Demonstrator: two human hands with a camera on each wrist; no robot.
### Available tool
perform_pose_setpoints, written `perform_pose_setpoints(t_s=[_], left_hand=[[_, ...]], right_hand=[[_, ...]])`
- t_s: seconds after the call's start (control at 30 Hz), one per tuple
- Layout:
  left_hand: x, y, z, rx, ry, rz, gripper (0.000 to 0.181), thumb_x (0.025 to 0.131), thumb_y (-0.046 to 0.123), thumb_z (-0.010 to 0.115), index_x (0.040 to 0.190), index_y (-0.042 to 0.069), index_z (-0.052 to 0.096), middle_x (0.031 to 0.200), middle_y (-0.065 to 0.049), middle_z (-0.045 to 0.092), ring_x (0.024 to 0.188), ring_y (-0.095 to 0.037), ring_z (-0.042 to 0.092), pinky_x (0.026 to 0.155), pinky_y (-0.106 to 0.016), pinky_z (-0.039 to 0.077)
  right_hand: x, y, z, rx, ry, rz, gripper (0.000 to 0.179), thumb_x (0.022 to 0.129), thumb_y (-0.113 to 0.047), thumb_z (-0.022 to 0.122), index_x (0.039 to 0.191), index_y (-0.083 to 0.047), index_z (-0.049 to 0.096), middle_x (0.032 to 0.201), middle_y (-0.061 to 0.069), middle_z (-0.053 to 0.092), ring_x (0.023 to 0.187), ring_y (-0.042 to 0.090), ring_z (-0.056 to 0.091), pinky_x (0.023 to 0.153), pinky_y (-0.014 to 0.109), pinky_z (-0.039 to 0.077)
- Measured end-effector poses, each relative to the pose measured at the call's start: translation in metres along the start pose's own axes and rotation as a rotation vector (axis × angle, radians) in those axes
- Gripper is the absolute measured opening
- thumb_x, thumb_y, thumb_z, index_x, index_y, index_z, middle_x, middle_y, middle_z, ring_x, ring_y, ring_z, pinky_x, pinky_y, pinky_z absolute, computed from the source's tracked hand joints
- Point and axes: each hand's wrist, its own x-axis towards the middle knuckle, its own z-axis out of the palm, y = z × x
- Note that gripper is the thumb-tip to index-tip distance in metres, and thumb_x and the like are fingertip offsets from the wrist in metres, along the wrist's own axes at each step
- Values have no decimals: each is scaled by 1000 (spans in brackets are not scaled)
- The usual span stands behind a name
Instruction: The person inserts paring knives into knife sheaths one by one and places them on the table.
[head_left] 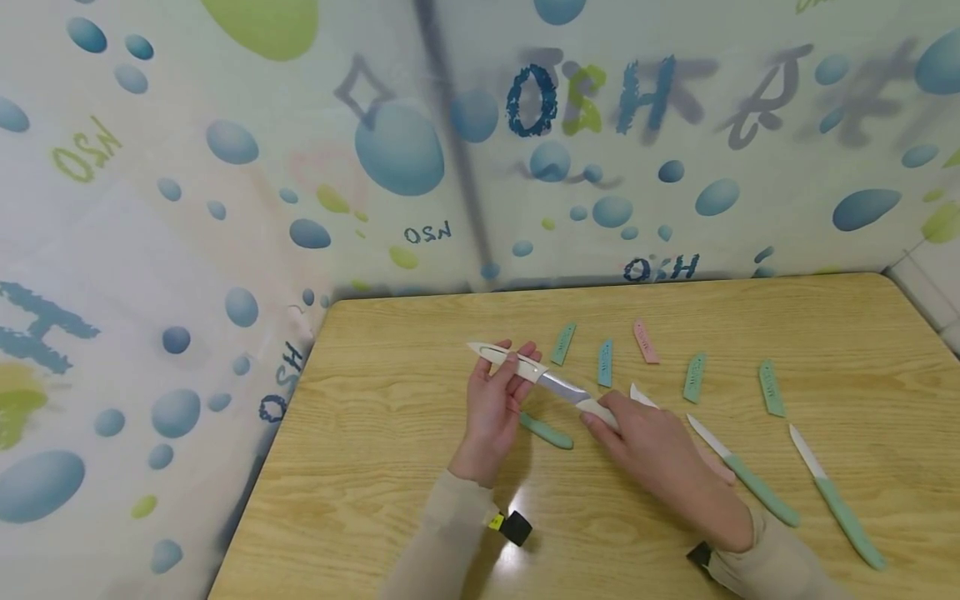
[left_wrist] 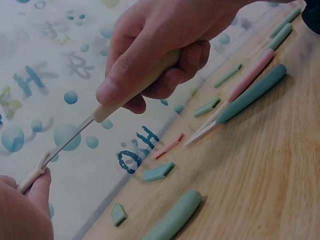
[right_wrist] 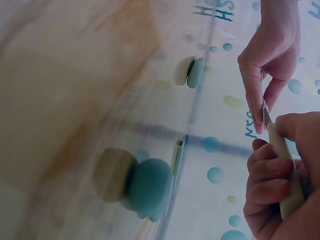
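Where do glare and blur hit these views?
Head: bright glare on the table beside the left sleeve; right wrist: dim, the nearest teal handle badly blurred; left wrist: dim too, the held knife reasonably sharp.

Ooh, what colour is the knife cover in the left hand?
Creamy white; the knife cover shows best from the head.

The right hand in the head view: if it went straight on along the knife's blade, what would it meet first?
Probably the cream sheath held by the left hand; the knife gripped by the right hand points into its near end. The exact gap is hard to judge.
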Motion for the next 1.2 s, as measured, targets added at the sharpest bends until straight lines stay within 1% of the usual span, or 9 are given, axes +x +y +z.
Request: perform_pose_setpoints(t_s=[0.2, 0.33, 0.53, 0.67, 0.8, 0.97, 1.2], left_hand=[[-2, -3, -1, 13, -25, -22, 32, 109, 2, 49, 139, -4, 41, 129, -25, 67, 108, -26, 73, 95, -34, 58], [-4, -4, -1, 18, -37, -34, 38, 109, 2, 49, 144, -6, 38, 130, -25, 66, 108, -25, 73, 94, -33, 58], [-6, -6, -2, 23, -37, -43, 34, 108, 0, 50, 141, -5, 41, 129, -25, 67, 108, -25, 73, 94, -32, 58], [-6, -7, -2, 31, -46, -39, 36, 108, 1, 50, 142, -6, 40, 130, -26, 66, 109, -25, 73, 95, -33, 57], [-7, -8, 0, 35, -39, -39, 37, 108, 1, 50, 142, -7, 39, 130, -27, 66, 108, -25, 73, 95, -34, 57], [-7, -10, 2, 26, -32, -39, 35, 108, 0, 50, 140, -6, 41, 128, -27, 67, 106, -25, 74, 94, -34, 58], [-5, -11, 2, 42, -30, -48, 34, 108, 2, 51, 140, -4, 42, 130, -27, 66, 112, -28, 72, 96, -34, 57]], right_hand=[[3, -3, -1, 18, -34, 6, 21, 100, -29, 71, 96, -9, 63, 66, -5, 46, 54, 11, 42, 47, 30, 37], [3, -4, 0, 17, -38, 6, 21, 100, -29, 70, 95, -11, 61, 66, -6, 46, 55, 12, 43, 48, 31, 37], [1, -6, 0, 30, -43, 11, 18, 100, -27, 71, 96, -13, 60, 66, -7, 43, 56, 11, 42, 50, 29, 36], [1, -6, 1, 45, -49, 17, 17, 99, -26, 71, 97, -12, 61, 67, -8, 43, 56, 9, 42, 49, 28, 36], [1, -7, 1, 37, -41, 9, 17, 98, -24, 72, 97, -11, 61, 67, -8, 44, 55, 9, 42, 48, 28, 36], [0, -6, 3, 43, -38, 2, 17, 101, -26, 69, 99, -12, 60, 68, -8, 43, 56, 10, 42, 49, 28, 36], [0, -2, 8, -4, -46, -41, 18, 103, -25, 67, 102, -10, 57, 69, -7, 44, 56, 10, 42, 49, 28, 38]])
